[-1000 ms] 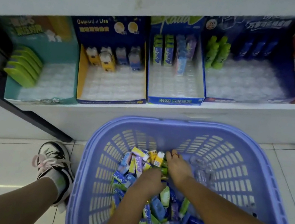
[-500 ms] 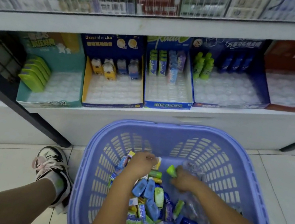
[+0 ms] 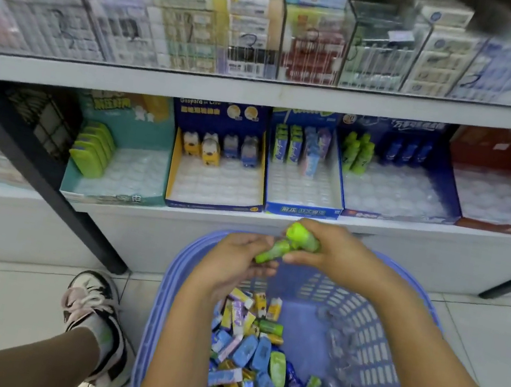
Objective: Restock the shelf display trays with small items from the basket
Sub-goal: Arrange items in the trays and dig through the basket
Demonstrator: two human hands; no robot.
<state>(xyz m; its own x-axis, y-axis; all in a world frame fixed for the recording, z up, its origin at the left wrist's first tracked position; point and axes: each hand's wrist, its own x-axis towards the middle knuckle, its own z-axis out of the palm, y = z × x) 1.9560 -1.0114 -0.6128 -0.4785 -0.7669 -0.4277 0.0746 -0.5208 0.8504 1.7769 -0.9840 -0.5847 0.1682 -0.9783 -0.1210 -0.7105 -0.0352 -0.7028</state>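
Green bottles (image 3: 294,239) were held between both hands above the basket (image 3: 158,312) — the right hand (image 3: 338,255) had its fingers curled round the upper ends, and the left hand (image 3: 236,258) gripped the lower end with bent fingers. Below the fingers, loose items (image 3: 252,356) — blue, yellow and green packs — lay heaped in the basket's bottom. Beyond the fingertips, on the shelf (image 3: 264,99), a blue tray (image 3: 397,215) held a cluster of like green ones (image 3: 356,153) at its back left corner.
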